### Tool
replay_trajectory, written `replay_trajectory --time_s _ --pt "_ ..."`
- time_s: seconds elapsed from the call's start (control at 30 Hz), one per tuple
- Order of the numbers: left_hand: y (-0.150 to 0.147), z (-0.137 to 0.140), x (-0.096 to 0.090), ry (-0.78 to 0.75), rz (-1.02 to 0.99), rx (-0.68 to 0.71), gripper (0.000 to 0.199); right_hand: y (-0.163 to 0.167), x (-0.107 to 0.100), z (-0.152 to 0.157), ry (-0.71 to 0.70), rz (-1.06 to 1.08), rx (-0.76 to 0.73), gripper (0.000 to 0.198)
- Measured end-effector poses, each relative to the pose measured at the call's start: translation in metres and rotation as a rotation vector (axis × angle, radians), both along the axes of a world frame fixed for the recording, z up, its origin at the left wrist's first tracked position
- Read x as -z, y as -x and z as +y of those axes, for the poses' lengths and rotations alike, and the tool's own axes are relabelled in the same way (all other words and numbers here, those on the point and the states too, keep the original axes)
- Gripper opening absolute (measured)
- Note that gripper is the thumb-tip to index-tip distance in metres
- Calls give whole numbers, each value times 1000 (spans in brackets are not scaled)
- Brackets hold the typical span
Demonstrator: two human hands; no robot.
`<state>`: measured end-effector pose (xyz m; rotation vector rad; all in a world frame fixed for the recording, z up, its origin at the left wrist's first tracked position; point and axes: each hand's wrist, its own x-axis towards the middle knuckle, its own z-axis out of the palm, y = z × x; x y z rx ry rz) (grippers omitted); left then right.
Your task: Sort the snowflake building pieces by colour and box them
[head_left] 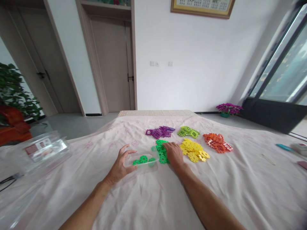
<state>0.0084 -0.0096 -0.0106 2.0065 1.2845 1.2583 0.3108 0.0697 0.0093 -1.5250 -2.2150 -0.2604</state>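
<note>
Green discs (pixel 162 156) lie heaped just left of my right hand (pixel 174 155), whose fingers bend down over the heap's right edge; the heap's longer run points away from me. That hand is the nearer one. My fingertips are buried from view, so I cannot tell how wide they part or whether they pinch a disc. My left hand (pixel 122 164) is curved around the left end of a clear tub (pixel 144 164), fingers at the far rim and thumb at the near one. The tub's long axis runs from that palm toward the heap, and a few loose green discs show inside. Its see-through right end meets the heap in my sight, and I cannot make out whether they touch. Just right of my right hand sits a yellow pile (pixel 192 148), with orange pieces (pixel 217 143) farther right. Purple pieces (pixel 160 131) lie beyond my fingers, overlapping too much to count.
</note>
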Motion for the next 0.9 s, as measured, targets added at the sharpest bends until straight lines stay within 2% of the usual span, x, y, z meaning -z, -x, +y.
replay_trajectory --time_s 0.13,0.3,0.47,0.57,0.77,0.9 --pt "0 -1 -1 5 7 -3 58 -6 5 3 -6 80 17 32" --pt "-1 -2 -1 -2 -4 -4 58 -9 8 2 -2 156 -54 32" --pt "-1 -1 -1 6 3 -1 58 -10 13 4 -20 333 -107 33" --pt "-1 -1 -2 0 12 4 58 -11 14 6 -78 459 -127 32" --pt "-2 -2 -4 -11 52 -32 61 7 -3 -6 -258 757 -261 24" --pt "-2 -3 -4 -5 44 -27 59 31 -16 -29 -263 764 -419 22"
